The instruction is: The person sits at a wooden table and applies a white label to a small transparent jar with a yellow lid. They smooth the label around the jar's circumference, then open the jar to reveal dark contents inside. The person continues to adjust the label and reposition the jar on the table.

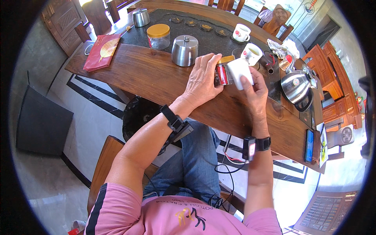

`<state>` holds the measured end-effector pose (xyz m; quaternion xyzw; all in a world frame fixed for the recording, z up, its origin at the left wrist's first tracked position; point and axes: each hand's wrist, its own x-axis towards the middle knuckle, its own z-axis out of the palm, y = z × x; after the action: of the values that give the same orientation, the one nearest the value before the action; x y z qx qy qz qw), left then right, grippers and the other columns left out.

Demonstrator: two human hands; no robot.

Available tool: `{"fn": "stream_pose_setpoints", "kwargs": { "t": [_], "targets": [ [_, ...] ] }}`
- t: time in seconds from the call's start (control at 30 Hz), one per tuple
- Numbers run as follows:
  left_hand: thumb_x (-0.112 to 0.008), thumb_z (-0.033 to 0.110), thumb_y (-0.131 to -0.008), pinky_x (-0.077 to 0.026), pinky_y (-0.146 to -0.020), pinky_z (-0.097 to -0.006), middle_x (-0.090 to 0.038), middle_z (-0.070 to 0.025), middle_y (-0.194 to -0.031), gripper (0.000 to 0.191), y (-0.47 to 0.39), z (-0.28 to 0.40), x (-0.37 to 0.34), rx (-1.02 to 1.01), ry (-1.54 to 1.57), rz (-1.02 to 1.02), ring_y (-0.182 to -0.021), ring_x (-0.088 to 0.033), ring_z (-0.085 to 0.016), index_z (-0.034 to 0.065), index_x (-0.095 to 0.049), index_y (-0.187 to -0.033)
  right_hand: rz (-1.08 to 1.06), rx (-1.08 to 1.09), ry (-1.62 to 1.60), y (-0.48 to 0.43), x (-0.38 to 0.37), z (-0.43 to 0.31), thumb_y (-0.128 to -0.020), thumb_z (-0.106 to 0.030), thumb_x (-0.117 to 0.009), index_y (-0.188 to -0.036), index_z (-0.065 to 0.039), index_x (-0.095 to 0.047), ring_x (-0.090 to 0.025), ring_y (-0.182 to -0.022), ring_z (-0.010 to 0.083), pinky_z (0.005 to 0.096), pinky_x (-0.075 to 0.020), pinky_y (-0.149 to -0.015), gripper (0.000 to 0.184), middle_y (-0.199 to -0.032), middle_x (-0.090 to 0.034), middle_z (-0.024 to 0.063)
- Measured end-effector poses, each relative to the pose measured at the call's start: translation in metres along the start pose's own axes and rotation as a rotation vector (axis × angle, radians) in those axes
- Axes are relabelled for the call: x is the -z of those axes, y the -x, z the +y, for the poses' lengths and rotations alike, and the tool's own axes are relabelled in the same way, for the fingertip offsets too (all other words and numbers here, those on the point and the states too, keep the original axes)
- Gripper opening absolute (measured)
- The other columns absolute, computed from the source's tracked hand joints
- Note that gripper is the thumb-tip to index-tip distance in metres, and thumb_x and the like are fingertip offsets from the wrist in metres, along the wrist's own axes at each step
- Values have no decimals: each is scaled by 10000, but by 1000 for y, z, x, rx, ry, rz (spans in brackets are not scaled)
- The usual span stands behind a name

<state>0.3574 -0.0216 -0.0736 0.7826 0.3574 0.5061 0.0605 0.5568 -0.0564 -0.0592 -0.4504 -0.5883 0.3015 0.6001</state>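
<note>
My left hand [202,80] grips a clear jar [222,75] with a gold-coloured lid and a red-and-white label, tilted just above the wooden table [147,67]. In my right hand [258,88] is a white pad [241,73], a sponge or folded tissue, pinched between thumb and fingers. The pad is at the jar's right side; whether it touches cannot be told. Beyond my hands stand a white mug [251,55] holding pale liquid and another flowered mug [241,33]. Left of my left hand is a lidded steel canister [185,51].
A second gold-lidded jar [158,36], another steel canister [141,17] and a red packet [102,52] are at the left. On the right are a steel kettle [296,85], crumpled plastic [277,48] and a phone [309,146]. A black-lined bin [138,117] stands below the table edge.
</note>
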Motion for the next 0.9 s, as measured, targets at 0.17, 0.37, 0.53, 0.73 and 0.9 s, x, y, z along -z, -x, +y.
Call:
{"fn": "stream_pose_setpoints", "kwargs": {
  "t": [0.17,0.37,0.53,0.73,0.9],
  "targets": [
    [-856,74,-672,-390,-1117,-496,-403,-231,-1386,995,2,-1,0,-34,-15,-35,-1288,-437,-428,116,-323,-1512,103,-104,-14,-3,1,3,-964,-183,-728,-1335,5,-571,-658,-1000,136,282,-549,-855,445,-1139,-685,119],
    [-791,-2,-720,-419,-1128,-485,-336,-262,-1417,961,1,-3,-2,87,233,-113,-1326,-439,-483,141,-299,-1533,37,21,-47,-3,0,7,-974,-189,-713,-1328,9,-569,-659,-971,130,274,-553,-828,429,-1132,-688,125],
    [-776,-6,-718,-422,-1126,-474,-362,-235,-1367,992,-1,-1,-1,96,190,-130,-1296,-462,-460,177,-295,-1566,69,-42,62,-4,2,2,-962,-175,-728,-1335,9,-566,-643,-1036,140,287,-543,-874,447,-1180,-680,112],
    [-869,58,-683,-477,-1055,-458,-371,-205,-1337,1014,0,2,1,69,78,-92,-1250,-470,-395,190,-355,-1546,-89,40,19,-1,0,2,-959,-198,-735,-1348,15,-560,-635,-1055,143,295,-540,-878,477,-1202,-668,107],
    [-893,97,-658,-410,-1074,-493,-396,-215,-1319,1026,0,-1,-3,18,49,43,-1232,-434,-393,119,-315,-1505,50,-11,58,-3,-1,3,-960,-209,-736,-1354,-7,-569,-652,-1021,140,281,-540,-852,473,-1122,-701,93]
  ]
}}
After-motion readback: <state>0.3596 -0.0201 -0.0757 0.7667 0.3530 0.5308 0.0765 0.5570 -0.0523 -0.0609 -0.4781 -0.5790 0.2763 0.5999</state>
